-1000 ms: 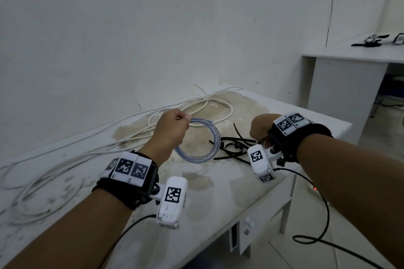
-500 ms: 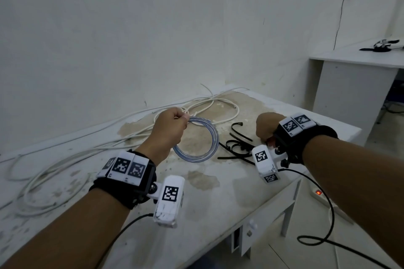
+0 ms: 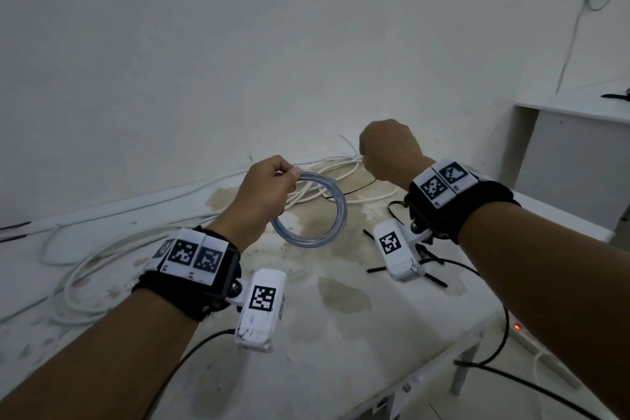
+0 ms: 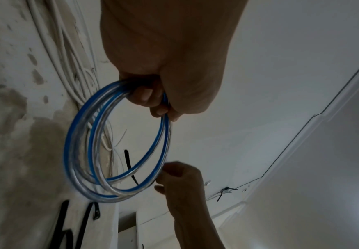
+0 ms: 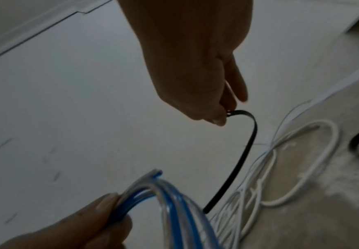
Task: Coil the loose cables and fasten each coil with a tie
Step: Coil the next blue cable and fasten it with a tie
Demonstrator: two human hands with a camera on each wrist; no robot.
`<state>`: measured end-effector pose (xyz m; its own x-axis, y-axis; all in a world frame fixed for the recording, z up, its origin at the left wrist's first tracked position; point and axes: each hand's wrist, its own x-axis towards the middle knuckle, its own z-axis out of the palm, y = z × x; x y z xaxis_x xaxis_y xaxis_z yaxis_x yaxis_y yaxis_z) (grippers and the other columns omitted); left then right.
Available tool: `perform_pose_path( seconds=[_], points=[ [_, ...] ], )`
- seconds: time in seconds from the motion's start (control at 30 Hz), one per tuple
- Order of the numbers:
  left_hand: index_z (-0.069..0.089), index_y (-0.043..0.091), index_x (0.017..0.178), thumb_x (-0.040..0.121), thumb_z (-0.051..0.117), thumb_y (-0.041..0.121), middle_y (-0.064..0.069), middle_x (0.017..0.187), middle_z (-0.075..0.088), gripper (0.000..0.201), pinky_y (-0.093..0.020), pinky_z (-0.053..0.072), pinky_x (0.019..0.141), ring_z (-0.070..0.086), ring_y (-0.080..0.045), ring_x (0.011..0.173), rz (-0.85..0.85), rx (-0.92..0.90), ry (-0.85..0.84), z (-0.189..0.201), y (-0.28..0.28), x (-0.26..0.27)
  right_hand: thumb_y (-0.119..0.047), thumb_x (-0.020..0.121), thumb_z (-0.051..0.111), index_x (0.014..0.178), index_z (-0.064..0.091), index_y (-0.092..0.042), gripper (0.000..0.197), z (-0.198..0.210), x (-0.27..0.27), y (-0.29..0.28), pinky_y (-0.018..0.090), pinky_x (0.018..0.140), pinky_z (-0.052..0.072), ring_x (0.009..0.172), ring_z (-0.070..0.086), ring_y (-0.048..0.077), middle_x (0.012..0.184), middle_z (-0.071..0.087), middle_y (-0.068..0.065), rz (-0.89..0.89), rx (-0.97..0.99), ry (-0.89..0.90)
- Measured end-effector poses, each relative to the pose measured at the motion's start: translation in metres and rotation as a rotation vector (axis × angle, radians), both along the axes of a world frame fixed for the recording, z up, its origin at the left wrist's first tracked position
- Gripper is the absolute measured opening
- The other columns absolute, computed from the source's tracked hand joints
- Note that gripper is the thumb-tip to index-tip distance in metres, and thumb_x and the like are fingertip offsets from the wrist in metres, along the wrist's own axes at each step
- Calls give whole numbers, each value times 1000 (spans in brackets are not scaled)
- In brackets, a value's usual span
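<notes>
A: What has the left hand (image 3: 262, 194) got?

B: A coil of cable (image 3: 318, 215), clear with blue stripes. The fingers (image 4: 150, 97) are curled through the loop and the thumb presses the turns together at the top, so the rest of the ring hangs free above the table (image 3: 341, 334). In the right wrist view the cut ends of the cable stick out just past the thumb.

A: And the right hand (image 3: 388, 152)?

B: It is raised, just to the right of the coil and a little beyond it. The thumb and fingertips pinch one end of a black tie (image 5: 244, 151); the rest of the hand is closed. The tie curves over and hangs down with its other end loose, near the coil but not touching it as far as can be seen.

A: What lies on the table?

B: A long white cable (image 3: 102, 259) in slack loops along the wall side, under and behind the coil. More black ties (image 3: 405, 266) lie scattered near the right edge, below the right wrist. The tabletop is stained brown in the middle.
</notes>
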<state>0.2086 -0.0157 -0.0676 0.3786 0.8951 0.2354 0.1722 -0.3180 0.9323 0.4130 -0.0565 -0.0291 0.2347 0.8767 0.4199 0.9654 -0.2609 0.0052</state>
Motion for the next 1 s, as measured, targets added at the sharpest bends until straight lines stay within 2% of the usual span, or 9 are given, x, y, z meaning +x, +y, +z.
perform_pose_path(
  seconds=[0.1,0.17,0.23,0.33,0.47,0.67,0.77,0.83,1.0],
  points=[
    [56,14,75,97,55,17,-3,65,51,22,-23,27,46,33,-12,46,36,31,-5,7,9,-25,-15,87,67,94,75,-14,12,0,-41,35,27,76,43,95,65,25,99,73,4,258,84,131],
    [57,13,77,97,55,17,-2,65,52,21,-22,27,46,34,-12,45,90,54,10,9,17,-49,-20,86,69,94,76,-17,11,-1,-77,56,26,77,44,90,64,18,96,74,-1,422,111,275],
    [56,13,77,97,55,18,-2,66,53,20,-22,28,45,35,-11,45,163,65,30,7,25,-79,-20,85,71,92,75,-18,8,-7,-112,76,32,80,53,80,66,14,89,73,-4,580,129,475],
    [56,13,76,97,56,18,-2,66,51,21,-23,27,46,33,-11,45,256,29,45,-2,36,-125,-11,85,72,89,75,-12,5,-23,-156,100,41,74,60,76,70,21,81,72,1,769,133,808],
    [54,15,74,97,55,18,-1,64,50,24,-23,24,46,31,-11,46,332,0,60,-15,45,-164,-6,86,71,90,73,-10,6,-43,-200,118,40,77,60,75,72,23,77,72,6,956,87,953],
    [54,16,74,96,54,16,6,59,50,21,-25,28,49,37,-6,47,398,114,108,-23,64,-164,-5,85,70,89,74,-13,9,-53,-219,134,23,70,56,71,68,10,76,71,1,1006,133,1083],
    [58,15,79,96,54,16,3,69,54,17,-25,34,56,44,-9,57,406,125,97,-31,74,-152,-4,87,68,88,73,-12,9,-58,-206,141,35,75,60,74,71,21,76,72,6,974,136,1136],
    [58,15,80,96,53,16,3,69,53,17,-23,33,54,43,-8,56,401,74,64,-38,79,-145,-3,88,67,89,73,-10,9,-64,-196,143,41,80,60,75,70,24,78,70,9,958,116,1182],
    [59,13,79,96,54,11,3,65,52,17,-16,30,47,41,0,46,400,-34,20,-54,86,-137,-2,92,62,90,70,-8,10,-77,-184,143,36,83,59,80,68,23,85,66,10,948,57,1303]
  ],
)
